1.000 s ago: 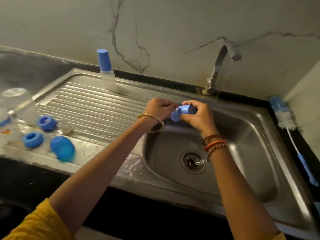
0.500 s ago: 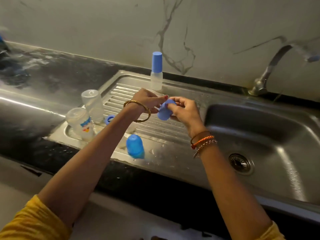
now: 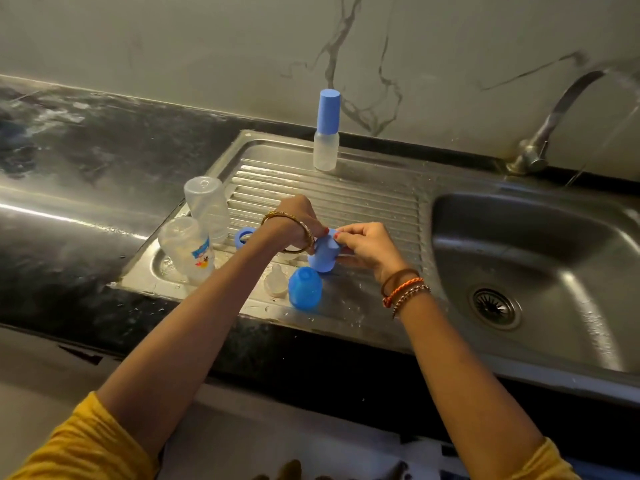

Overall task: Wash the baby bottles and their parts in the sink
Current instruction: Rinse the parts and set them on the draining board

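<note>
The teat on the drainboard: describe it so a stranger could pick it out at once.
Start at the steel drainboard left of the sink basin and go to its front edge, below the hands. There the teat stands just left of a blue cap. It is the one small, clear, cone-shaped piece; its neighbours are blue, and the clear bottles further left are far bigger.

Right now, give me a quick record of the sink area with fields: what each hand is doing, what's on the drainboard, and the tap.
left hand: pinches the blue cap near its top
right hand: pinches the same cap
drainboard: two clear bottles upside down, blue ring, clear nipple, second blue cap, small blue-topped bottle upright at the back
tap: running
</note>
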The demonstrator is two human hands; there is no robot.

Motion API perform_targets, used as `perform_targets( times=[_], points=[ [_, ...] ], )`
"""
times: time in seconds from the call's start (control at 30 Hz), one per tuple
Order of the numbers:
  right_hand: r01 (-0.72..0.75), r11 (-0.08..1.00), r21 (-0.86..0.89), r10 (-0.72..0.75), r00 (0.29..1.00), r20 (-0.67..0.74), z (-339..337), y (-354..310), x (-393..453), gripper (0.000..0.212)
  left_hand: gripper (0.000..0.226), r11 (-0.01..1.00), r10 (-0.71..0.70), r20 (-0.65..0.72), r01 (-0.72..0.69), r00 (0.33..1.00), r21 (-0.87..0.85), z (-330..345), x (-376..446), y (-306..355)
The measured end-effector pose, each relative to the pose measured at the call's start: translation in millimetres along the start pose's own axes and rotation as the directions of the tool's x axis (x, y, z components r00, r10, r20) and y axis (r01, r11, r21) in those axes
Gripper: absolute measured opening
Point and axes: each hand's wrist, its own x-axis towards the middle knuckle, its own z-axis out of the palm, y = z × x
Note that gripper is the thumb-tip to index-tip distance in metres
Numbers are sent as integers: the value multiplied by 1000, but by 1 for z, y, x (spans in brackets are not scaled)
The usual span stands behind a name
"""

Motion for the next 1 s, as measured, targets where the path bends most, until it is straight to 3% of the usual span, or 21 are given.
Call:
perform_targets(
  times=[0.3,0.7,0.8,1.0],
  points=[
    [39,999,9,-39,999,5,11,5,-5,19,22,993,37,-30,-34,999,114,-8,-1,-9],
    [50,999,21,-49,999,-23,10,11,-3,19,31,994,78,-98,-70,992,80,-7,1,-13],
    [37,999,-2,-37,998,-56,8,12,0,28,30,987,102,-130,-84,986,134,-7,0,-11],
    [6,997,70,-3,999,-44,0,10,-1,21,30,966,175,-205,-127,963,226,-6,-1,-3]
  ],
)
